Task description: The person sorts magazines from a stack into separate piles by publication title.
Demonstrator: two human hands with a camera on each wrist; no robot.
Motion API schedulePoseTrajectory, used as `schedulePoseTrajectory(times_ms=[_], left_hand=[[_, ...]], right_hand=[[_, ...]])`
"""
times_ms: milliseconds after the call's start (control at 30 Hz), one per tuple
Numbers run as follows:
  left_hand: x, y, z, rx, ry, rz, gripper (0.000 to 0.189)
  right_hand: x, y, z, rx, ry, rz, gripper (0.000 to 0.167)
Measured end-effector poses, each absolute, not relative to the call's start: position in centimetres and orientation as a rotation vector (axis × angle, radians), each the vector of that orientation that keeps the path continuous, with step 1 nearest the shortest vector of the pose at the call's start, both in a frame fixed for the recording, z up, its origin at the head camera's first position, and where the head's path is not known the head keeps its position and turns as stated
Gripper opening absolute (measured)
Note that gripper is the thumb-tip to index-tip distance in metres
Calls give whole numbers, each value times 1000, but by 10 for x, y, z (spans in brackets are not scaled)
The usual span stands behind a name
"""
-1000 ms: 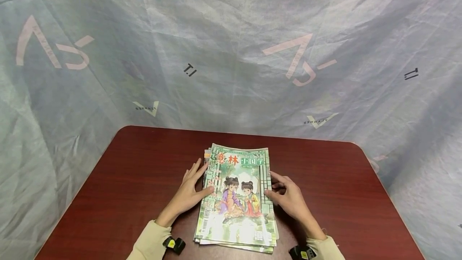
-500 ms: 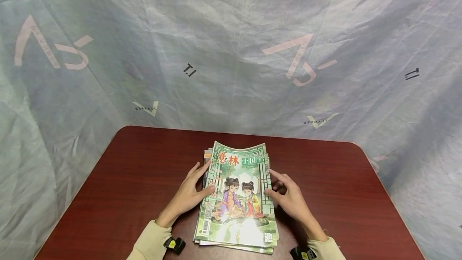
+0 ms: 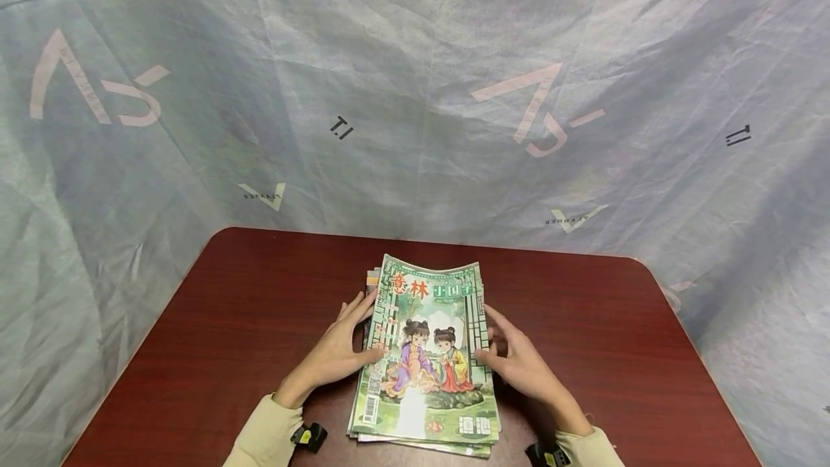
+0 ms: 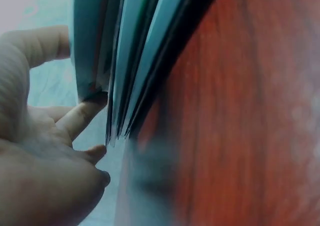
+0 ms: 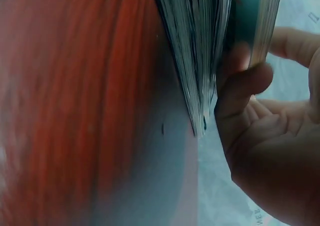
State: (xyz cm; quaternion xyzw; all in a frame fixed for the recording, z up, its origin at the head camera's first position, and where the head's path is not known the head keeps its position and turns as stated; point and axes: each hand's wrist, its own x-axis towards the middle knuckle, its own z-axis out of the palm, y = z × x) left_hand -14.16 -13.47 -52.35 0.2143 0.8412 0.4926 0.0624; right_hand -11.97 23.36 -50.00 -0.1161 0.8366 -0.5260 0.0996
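A green-covered magazine (image 3: 431, 352), showing two cartoon children and Chinese lettering, tops a stack of magazines (image 3: 447, 447). Its far edge bows, with the corners raised. My left hand (image 3: 333, 350) holds its left side, thumb on the cover. In the left wrist view, fingers (image 4: 82, 116) reach under this top magazine (image 4: 90, 41), beside the lower stack (image 4: 142, 56). My right hand (image 3: 521, 365) pinches the right side, thumb on the cover. The right wrist view has fingers (image 5: 245, 83) curled beneath the magazine (image 5: 266, 21), in a gap above the other magazines (image 5: 197, 61).
The stack lies on a dark red wooden table (image 3: 246, 294) with rounded far corners. A grey printed cloth (image 3: 415, 92) hangs behind and at both sides. Black wristbands (image 3: 308, 437) sit at the light sleeves (image 3: 266, 431).
The top magazine has bowed, its far corners rising and its cover shifting a little against the stack. Both thumbs now sit slightly nearer the body; the hands otherwise stay at the sides.
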Motion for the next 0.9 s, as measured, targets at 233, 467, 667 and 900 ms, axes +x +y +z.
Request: schedulePoseTrajectory(times_ms=[233, 467, 667, 900], left_hand=[[-139, -130, -521, 655, 2563, 1490, 102], [-136, -126, -517, 615, 2554, 1544, 100], [-135, -125, -513, 637, 2549, 1585, 103], [-131, -122, -506, 585, 2492, 1642, 104]], right_hand=[[-118, 234, -502, -409, 2507, -1599, 84], [-117, 229, -502, -328, 2577, -1674, 82], [-114, 223, -499, -294, 2594, -1737, 78], [-109, 218, -496, -249, 2694, -1724, 74]])
